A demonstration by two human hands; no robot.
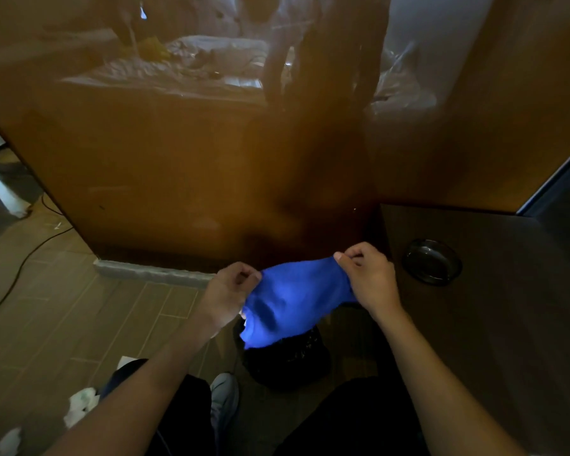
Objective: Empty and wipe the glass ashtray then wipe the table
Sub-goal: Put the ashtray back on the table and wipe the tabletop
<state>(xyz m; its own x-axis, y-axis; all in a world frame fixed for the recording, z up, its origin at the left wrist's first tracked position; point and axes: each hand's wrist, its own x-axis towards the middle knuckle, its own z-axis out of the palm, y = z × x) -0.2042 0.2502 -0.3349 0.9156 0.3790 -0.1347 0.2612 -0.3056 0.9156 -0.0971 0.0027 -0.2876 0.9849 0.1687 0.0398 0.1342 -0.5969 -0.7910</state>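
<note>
Head view: left hand (230,292) and right hand (369,278) each pinch an edge of the blue cloth (292,302), stretched between them above a dark bin (287,357). Ashtray (431,261) sits on the table (507,324), right of the cloth, untouched.

Both my forearms reach forward, bare to the elbow. My left hand (228,288) pinches one edge of the blue cloth (292,302) between thumb and fingers; my right hand (369,275) pinches the opposite edge, knuckles up, slightly higher.
</note>
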